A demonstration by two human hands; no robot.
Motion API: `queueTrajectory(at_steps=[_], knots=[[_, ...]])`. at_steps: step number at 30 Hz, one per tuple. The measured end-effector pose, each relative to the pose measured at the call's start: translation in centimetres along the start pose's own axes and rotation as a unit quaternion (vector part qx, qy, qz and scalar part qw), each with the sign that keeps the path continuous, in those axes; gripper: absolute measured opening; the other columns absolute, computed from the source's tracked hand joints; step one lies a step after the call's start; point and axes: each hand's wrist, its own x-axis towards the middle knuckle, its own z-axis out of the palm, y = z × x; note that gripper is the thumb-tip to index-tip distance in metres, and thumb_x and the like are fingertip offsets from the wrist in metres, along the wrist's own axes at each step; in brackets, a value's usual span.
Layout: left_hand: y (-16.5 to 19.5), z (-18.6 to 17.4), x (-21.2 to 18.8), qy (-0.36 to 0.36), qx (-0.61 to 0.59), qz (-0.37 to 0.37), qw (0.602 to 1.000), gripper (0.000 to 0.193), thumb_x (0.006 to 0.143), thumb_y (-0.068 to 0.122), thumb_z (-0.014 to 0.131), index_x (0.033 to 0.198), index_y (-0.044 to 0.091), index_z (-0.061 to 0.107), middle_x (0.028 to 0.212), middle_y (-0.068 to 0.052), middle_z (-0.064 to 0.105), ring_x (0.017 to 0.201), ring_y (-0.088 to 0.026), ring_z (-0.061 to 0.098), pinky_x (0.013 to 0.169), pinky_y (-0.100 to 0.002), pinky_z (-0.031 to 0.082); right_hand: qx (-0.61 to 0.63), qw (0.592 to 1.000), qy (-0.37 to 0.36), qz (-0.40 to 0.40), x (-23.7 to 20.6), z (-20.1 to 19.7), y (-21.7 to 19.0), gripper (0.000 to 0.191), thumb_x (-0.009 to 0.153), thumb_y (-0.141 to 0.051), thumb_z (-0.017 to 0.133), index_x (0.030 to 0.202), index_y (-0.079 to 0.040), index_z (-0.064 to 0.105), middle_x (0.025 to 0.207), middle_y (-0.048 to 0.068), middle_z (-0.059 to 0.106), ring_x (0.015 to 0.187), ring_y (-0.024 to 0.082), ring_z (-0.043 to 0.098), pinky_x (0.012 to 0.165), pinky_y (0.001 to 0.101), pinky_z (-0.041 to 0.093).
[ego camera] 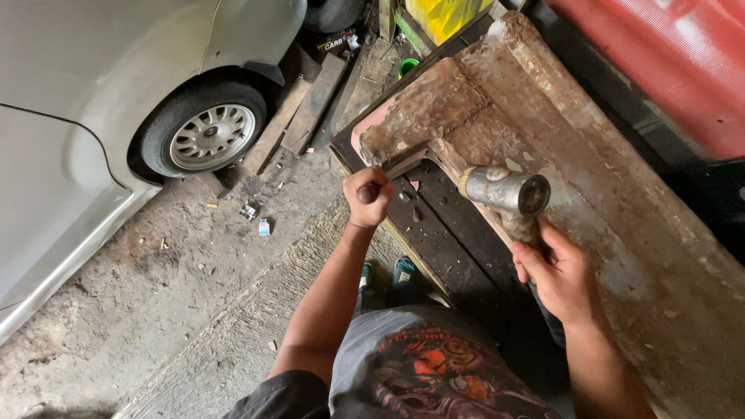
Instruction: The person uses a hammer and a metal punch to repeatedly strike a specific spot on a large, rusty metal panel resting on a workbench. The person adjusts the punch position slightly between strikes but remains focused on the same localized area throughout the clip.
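Note:
My left hand [369, 197] is clenched around a dark tool handle, its fist pressed against the edge of a rusty, paint-stripped metal panel [559, 132] that lies on a dark bench [450, 233]. The tool's tip is hidden under my fist. My right hand [560, 273] grips the handle of a heavy hammer [506, 189] with a grey cylindrical head. The head hovers just above the panel, to the right of my left fist.
A silver car with an alloy wheel [211, 136] stands at the left. Wooden planks [310, 109] lie on the dirty concrete floor [178, 287] beside it. A red surface [675, 54] rises at the upper right and a yellow container [446, 14] sits at the top.

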Motion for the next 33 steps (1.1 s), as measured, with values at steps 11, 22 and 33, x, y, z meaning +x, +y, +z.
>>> queueTrajectory(at_steps=[11,22,33], knots=[[-2.6,-0.8,-1.2,-0.051,0.027,0.006,0.998,0.014,0.071,0.011,0.068,0.069,0.003,0.056,0.065,-0.007,0.059,0.058,-0.015,0.058,0.057,-0.030,0.049,-0.097,0.995,0.009,0.014,0.9,1.1,-1.7,0.060,0.095,-0.010,0.069,0.154,-0.006,0.054,0.079,0.007,0.063,0.062,0.012,0.056,0.057,0.0268,0.047],[1.6,-2.5,1.0,0.021,-0.059,0.047,0.997,0.018,0.071,0.004,0.066,0.069,0.001,0.048,0.069,-0.009,0.059,0.061,-0.019,0.055,0.059,-0.030,0.045,-0.198,0.963,-0.037,-0.178,2.4,3.8,-6.0,0.055,0.089,-0.016,0.080,0.138,0.001,0.060,0.111,0.016,0.074,0.096,0.017,0.071,0.082,0.0300,0.056],[2.5,-2.3,1.3,0.016,-0.054,0.002,0.998,0.018,0.072,0.005,0.067,0.067,0.002,0.050,0.068,-0.008,0.061,0.059,-0.016,0.054,0.057,-0.029,0.044,-0.069,0.995,-0.018,-0.065,1.4,2.1,-2.7,0.054,0.093,-0.010,0.070,0.145,-0.001,0.057,0.084,-0.001,0.063,0.062,0.006,0.053,0.054,0.0231,0.046]])
